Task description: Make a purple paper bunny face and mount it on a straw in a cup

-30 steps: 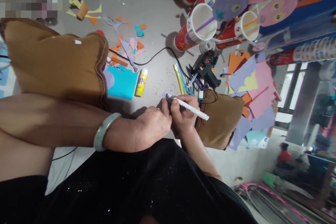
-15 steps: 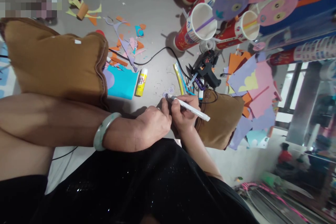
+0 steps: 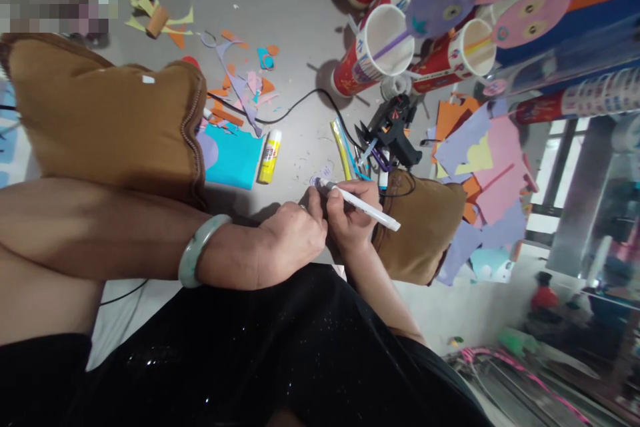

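Observation:
My right hand (image 3: 354, 213) is closed round a white marker pen (image 3: 369, 209). The pen's tip rests on a small pale lilac paper piece (image 3: 327, 171) with handwriting on it, "Hi" being legible. My left hand (image 3: 295, 235), a pale green bangle on its wrist, has its fingers curled and the index finger stretched to the paper's near edge, pinning it to the grey surface. Fingers and pen hide part of the paper. A yellow glue stick (image 3: 269, 157) lies left of the hands, beside a blue paper sheet (image 3: 235, 159).
A black hot glue gun (image 3: 395, 133) with a cord stands to the right, near yellow and blue sticks (image 3: 342, 150). Brown cushions (image 3: 110, 120) flank the hands. Red paper cups (image 3: 353, 70) bear paper animal faces. Coloured paper sheets (image 3: 495, 173) and scraps (image 3: 245, 90) lie about.
The pen tip has shifted very slightly on the paper, and the writing near it looks a little denser. Both hands stay in nearly the same place.

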Demonstrator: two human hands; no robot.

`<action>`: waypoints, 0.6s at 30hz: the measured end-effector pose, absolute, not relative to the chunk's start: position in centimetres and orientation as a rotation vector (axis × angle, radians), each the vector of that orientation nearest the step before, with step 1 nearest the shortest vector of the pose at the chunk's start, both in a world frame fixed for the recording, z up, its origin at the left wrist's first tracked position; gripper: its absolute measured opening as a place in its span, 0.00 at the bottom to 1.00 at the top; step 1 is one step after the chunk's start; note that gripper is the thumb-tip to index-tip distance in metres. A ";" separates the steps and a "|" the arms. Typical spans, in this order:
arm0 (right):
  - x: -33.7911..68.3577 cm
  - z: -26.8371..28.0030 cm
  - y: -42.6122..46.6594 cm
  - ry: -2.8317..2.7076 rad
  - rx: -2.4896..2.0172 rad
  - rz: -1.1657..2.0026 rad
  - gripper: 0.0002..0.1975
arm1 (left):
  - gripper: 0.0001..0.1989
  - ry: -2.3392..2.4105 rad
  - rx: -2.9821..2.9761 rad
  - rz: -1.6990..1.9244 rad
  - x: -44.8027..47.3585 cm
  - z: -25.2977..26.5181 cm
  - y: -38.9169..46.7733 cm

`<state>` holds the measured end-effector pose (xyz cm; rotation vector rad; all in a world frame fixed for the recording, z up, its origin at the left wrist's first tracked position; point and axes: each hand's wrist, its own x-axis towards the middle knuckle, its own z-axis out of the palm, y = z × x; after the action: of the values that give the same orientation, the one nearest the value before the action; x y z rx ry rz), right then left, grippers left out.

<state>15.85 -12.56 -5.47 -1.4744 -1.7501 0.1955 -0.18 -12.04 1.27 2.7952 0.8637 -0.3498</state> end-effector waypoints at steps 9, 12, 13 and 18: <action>16.1 -6.4 -12.8 -1.623 -1.342 0.244 0.03 | 0.25 0.819 2.770 -0.380 -0.3 1.6 -11.7; 16.0 -6.5 -12.8 -1.615 -1.321 0.242 0.03 | 0.25 0.776 2.699 -0.465 -0.2 2.2 -11.2; 16.0 -6.4 -12.8 -1.616 -1.322 0.246 0.03 | 0.25 0.765 2.678 -0.489 -0.2 2.4 -11.1; 15.9 -6.3 -12.9 -1.609 -1.319 0.268 0.05 | 0.25 0.757 2.642 -0.513 0.0 2.9 -10.6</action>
<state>15.89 -12.87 -6.33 -1.3190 -1.6087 0.2677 -0.04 -10.64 2.88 2.6424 0.7571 -0.5131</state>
